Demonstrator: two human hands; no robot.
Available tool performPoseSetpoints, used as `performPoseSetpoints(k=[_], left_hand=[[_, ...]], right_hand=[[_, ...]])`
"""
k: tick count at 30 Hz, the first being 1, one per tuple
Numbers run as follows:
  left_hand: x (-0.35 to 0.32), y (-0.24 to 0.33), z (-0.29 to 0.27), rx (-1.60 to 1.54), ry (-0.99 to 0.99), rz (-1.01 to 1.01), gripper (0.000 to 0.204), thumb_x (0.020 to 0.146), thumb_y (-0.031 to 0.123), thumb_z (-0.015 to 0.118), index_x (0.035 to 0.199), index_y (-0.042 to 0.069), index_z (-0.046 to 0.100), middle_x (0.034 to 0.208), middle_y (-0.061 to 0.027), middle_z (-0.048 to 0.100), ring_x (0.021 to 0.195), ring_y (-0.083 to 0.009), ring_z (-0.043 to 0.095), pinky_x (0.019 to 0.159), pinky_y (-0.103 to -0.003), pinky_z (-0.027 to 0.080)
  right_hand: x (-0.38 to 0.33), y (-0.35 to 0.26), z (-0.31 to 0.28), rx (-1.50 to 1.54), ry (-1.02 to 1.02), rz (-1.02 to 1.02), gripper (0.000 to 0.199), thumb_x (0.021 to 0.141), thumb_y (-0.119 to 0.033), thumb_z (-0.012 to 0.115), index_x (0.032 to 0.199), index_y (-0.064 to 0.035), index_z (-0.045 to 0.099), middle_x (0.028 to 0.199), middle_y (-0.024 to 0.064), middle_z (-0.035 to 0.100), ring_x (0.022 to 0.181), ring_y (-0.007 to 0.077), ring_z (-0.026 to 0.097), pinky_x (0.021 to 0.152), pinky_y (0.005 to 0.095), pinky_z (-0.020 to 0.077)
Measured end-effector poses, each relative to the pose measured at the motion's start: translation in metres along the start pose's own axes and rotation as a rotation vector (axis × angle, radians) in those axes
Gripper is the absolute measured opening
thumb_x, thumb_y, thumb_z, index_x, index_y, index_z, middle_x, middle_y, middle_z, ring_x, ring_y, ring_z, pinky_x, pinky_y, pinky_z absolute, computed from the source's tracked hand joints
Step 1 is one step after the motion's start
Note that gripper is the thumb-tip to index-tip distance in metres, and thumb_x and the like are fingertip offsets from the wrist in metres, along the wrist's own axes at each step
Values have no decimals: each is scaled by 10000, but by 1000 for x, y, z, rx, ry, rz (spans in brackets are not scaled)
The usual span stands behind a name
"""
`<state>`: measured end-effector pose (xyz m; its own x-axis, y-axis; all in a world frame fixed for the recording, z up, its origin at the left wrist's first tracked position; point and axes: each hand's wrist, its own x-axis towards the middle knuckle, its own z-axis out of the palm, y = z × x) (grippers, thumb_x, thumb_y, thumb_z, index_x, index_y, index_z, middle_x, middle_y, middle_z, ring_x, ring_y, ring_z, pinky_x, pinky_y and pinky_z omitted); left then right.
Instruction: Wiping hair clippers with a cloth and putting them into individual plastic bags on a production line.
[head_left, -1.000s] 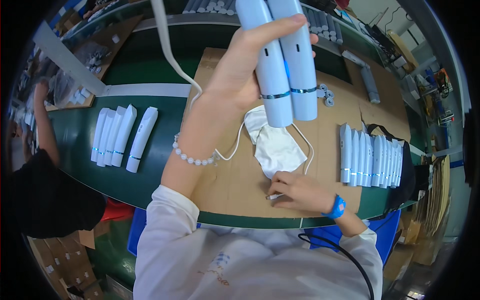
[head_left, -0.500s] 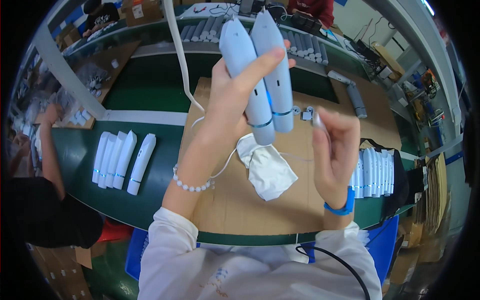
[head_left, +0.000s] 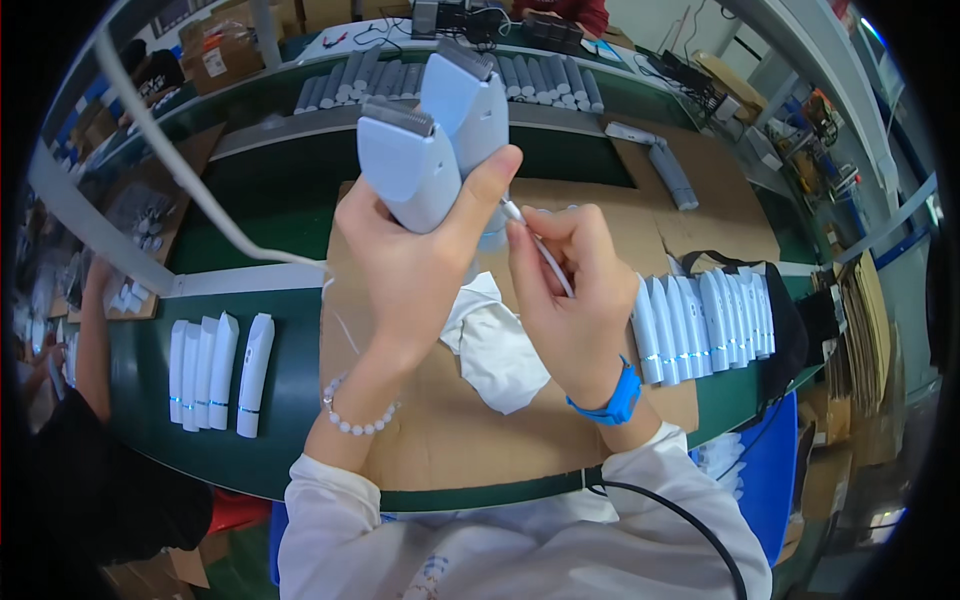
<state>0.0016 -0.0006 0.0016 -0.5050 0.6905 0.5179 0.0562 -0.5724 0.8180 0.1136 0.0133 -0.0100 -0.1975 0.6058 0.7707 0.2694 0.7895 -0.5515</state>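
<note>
My left hand is closed around two pale blue hair clippers, one in front and the other behind to its right. Their toothed metal blades point up and away. In the fingers of my right hand is a white charging cable, its plug end close against the side of the held clippers. Whether the plug sits in a socket is hidden. Beneath both hands, a crumpled white cloth lies on a brown cardboard sheet.
Several clippers lie to the left, and a longer row of clippers lies to the right beside a black bag. Grey cylinders line the far shelf. A white hanging cord runs down on the left, near a co-worker's arm.
The clippers have turned so their blades and broad faces show. My right hand has moved left to them with the cable. The view has shifted, showing more of the right row.
</note>
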Motion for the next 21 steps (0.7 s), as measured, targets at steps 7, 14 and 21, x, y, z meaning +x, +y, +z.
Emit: performPoseSetpoints(k=[7,14,21], left_hand=[[-7,-14,14,-44,-10,211,436,721,42,738,1105,-39,551,905,-41,631,791,-73,577,679,-207,469],[-7,-22,12,-181,-86,270,520,723,32,728,1171,-58,478,1080,-140,599,908,-140,585,758,-240,479],[4,-24,-2,-542,-442,361,782,697,244,773,1299,24,325,1234,-199,480,1167,-287,468,988,-429,374]], right_hand=[[2,2,-15,-140,-68,-3,138,779,39,629,794,14,494,629,92,566,491,100,528,458,212,393],[2,12,-14,-30,-88,-36,145,792,44,617,813,21,475,666,104,589,510,111,557,465,216,409],[-10,18,-13,98,-80,-400,480,654,31,728,1079,-29,513,689,95,583,504,208,555,427,290,419]])
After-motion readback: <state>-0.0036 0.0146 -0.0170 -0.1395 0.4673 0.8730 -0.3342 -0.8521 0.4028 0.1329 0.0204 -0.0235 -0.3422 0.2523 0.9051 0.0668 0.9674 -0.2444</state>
